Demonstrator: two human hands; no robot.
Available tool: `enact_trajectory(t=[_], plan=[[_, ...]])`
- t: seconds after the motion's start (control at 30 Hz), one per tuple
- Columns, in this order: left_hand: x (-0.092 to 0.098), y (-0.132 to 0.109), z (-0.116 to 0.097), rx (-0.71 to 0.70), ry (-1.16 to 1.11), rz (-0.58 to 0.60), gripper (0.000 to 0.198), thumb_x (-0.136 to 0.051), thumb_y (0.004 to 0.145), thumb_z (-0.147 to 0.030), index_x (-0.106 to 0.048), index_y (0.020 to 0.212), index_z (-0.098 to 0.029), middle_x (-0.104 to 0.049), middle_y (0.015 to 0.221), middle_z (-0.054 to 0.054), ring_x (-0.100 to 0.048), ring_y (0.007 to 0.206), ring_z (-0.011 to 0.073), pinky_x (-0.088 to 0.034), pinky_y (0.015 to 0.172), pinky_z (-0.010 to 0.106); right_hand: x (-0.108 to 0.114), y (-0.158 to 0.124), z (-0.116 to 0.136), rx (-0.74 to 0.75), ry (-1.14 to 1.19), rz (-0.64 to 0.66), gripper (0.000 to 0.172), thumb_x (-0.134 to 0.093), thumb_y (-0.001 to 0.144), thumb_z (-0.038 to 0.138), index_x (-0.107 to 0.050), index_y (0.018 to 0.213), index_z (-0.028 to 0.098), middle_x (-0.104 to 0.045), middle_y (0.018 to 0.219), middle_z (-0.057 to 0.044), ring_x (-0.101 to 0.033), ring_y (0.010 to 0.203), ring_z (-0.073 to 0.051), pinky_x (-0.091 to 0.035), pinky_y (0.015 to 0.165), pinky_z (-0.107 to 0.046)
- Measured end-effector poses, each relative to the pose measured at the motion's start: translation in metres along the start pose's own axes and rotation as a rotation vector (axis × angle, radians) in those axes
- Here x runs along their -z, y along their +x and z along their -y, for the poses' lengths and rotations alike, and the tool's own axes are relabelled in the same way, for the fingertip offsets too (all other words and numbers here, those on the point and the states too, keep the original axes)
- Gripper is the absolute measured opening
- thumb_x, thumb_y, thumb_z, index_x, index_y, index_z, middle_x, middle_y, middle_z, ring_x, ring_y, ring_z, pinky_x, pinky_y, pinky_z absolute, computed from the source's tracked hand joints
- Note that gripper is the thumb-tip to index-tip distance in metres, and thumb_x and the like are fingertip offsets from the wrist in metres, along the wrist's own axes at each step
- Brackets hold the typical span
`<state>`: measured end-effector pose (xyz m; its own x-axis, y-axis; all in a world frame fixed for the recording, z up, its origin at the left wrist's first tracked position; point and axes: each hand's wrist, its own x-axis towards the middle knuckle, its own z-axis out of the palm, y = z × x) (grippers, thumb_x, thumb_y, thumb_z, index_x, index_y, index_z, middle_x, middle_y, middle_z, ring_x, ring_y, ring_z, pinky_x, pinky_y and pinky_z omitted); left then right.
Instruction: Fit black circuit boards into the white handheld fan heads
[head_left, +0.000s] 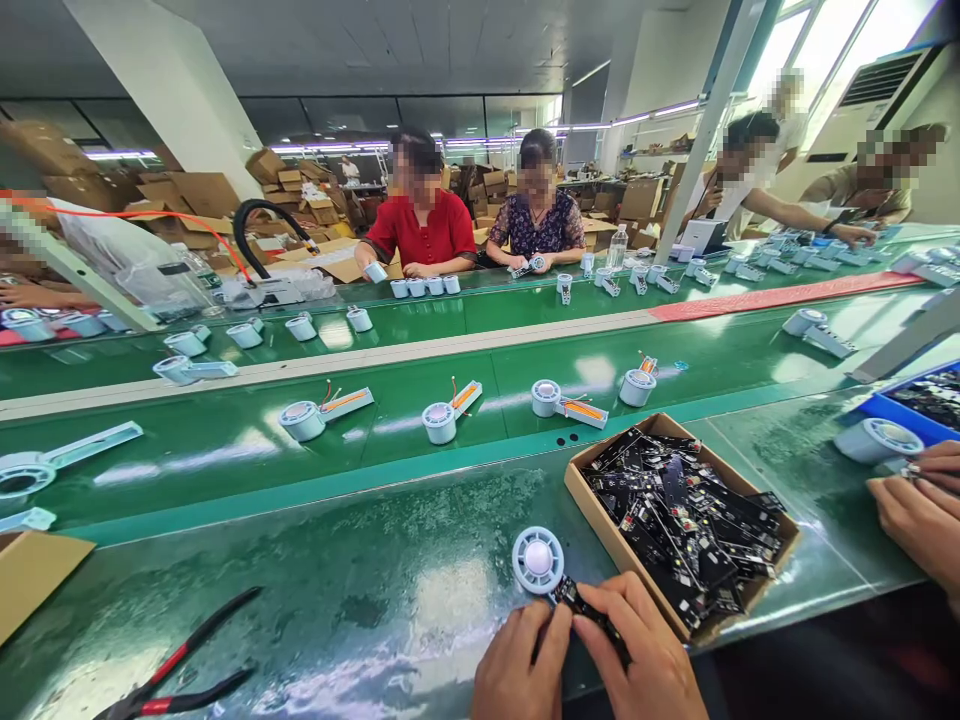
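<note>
Just in front of me lies a small light-blue fan (538, 560) with a round head, its handle pointing toward me. My left hand (523, 662) is closed around the left side of the handle, fingers pinched together. A black circuit board (577, 600) lies along the handle. Fingers and thumb of my right hand (637, 650) pinch this board from the right side. Most of the handle is hidden by both hands. Right behind my right hand stands a cardboard tray (581, 490) heaped with black circuit boards (682, 510).
Red-and-black-handled pliers (176, 665) lie at left, near a cardboard flap (37, 580). Fan bodies, several with orange strips, sit along the green conveyor (247, 460). Another person's hands (919, 500) work at right beside a blue bin (919, 400). Several people sit across the line.
</note>
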<state>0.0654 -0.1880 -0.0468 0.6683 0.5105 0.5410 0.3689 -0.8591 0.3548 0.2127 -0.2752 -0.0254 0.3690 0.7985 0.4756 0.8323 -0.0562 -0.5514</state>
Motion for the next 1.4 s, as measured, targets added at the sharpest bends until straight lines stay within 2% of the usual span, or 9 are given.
enact_trajectory(t=[0.1,0.17,0.23,0.37,0.63,0.77,0.93,1.1,1.4], plan=[[0.009,0.005,0.004,0.149,-0.209,-0.012,0.034,-0.037,0.103,-0.018,-0.065,0.12,-0.028,-0.069,0.108,0.007,-0.071,0.096,0.0165,-0.06,0.081,0.025,-0.002,0.001,0.001,0.028,-0.035,0.0,0.019,-0.051,0.103,0.025,-0.059,0.119,0.023,-0.059,0.093,-0.005,-0.067,0.081,-0.017,-0.06,0.072,-0.025],[0.018,0.013,0.009,0.334,-0.274,-0.049,0.033,-0.044,0.102,-0.023,-0.06,0.129,-0.032,-0.063,0.124,0.007,-0.067,0.111,0.016,-0.058,0.093,0.026,-0.002,0.0,0.001,0.042,-0.044,0.014,0.02,-0.049,0.103,0.023,-0.058,0.12,0.021,-0.058,0.094,-0.005,-0.067,0.082,-0.017,-0.06,0.073,-0.026],[0.024,0.024,0.016,0.44,-0.274,-0.012,0.039,-0.047,0.101,-0.028,-0.053,0.139,-0.035,-0.055,0.143,0.005,-0.058,0.128,0.0186,-0.053,0.106,0.034,-0.002,0.0,0.002,0.05,-0.056,0.027,0.021,-0.048,0.103,0.021,-0.057,0.121,0.021,-0.058,0.095,-0.006,-0.067,0.084,-0.018,-0.06,0.074,-0.026],[0.023,0.037,0.025,0.428,-0.364,0.161,0.039,-0.044,0.103,-0.033,-0.053,0.14,-0.039,-0.054,0.15,-0.001,-0.052,0.137,0.0176,-0.047,0.113,0.037,-0.003,0.0,0.005,0.05,-0.089,0.017,0.021,-0.049,0.103,0.021,-0.057,0.122,0.02,-0.058,0.097,-0.007,-0.067,0.085,-0.018,-0.06,0.074,-0.026],[0.015,0.031,0.023,0.432,-0.361,0.062,0.038,-0.051,0.1,-0.031,-0.058,0.137,-0.037,-0.058,0.146,0.001,-0.057,0.132,0.0204,-0.052,0.108,0.036,-0.007,-0.001,0.01,0.014,-0.082,-0.056,0.018,-0.047,0.105,0.027,-0.059,0.116,0.021,-0.059,0.093,-0.004,-0.067,0.081,-0.016,-0.06,0.071,-0.024],[0.016,0.032,0.022,0.431,-0.364,0.04,0.036,-0.052,0.1,-0.032,-0.059,0.135,-0.037,-0.06,0.144,0.001,-0.059,0.13,0.0196,-0.053,0.108,0.037,-0.006,-0.001,0.009,-0.019,-0.072,-0.029,0.016,-0.049,0.104,0.028,-0.061,0.114,0.023,-0.059,0.093,-0.004,-0.067,0.08,-0.016,-0.06,0.07,-0.025],[0.016,0.031,0.019,0.443,-0.364,0.052,0.037,-0.05,0.101,-0.032,-0.056,0.137,-0.038,-0.058,0.146,0.001,-0.057,0.132,0.0179,-0.052,0.109,0.038,-0.004,0.0,0.007,0.102,-0.125,-0.076,0.022,-0.051,0.103,0.02,-0.059,0.123,0.017,-0.059,0.096,-0.008,-0.065,0.083,-0.018,-0.059,0.073,-0.029],[0.017,0.03,0.017,0.467,-0.385,0.064,0.037,-0.051,0.101,-0.034,-0.057,0.137,-0.039,-0.057,0.147,0.0,-0.056,0.133,0.0178,-0.051,0.111,0.038,0.001,0.001,0.004,0.182,-0.107,-0.031,0.028,-0.053,0.101,0.014,-0.057,0.129,0.015,-0.059,0.101,-0.01,-0.064,0.087,-0.018,-0.059,0.078,-0.029],[0.015,0.03,0.013,0.463,-0.385,0.009,0.037,-0.052,0.1,-0.031,-0.059,0.136,-0.035,-0.059,0.145,0.003,-0.056,0.133,0.0192,-0.051,0.11,0.039,0.0,0.002,0.003,0.079,-0.158,-0.032,0.02,-0.051,0.104,0.025,-0.062,0.12,0.019,-0.059,0.098,-0.008,-0.066,0.086,-0.019,-0.06,0.074,-0.028]])
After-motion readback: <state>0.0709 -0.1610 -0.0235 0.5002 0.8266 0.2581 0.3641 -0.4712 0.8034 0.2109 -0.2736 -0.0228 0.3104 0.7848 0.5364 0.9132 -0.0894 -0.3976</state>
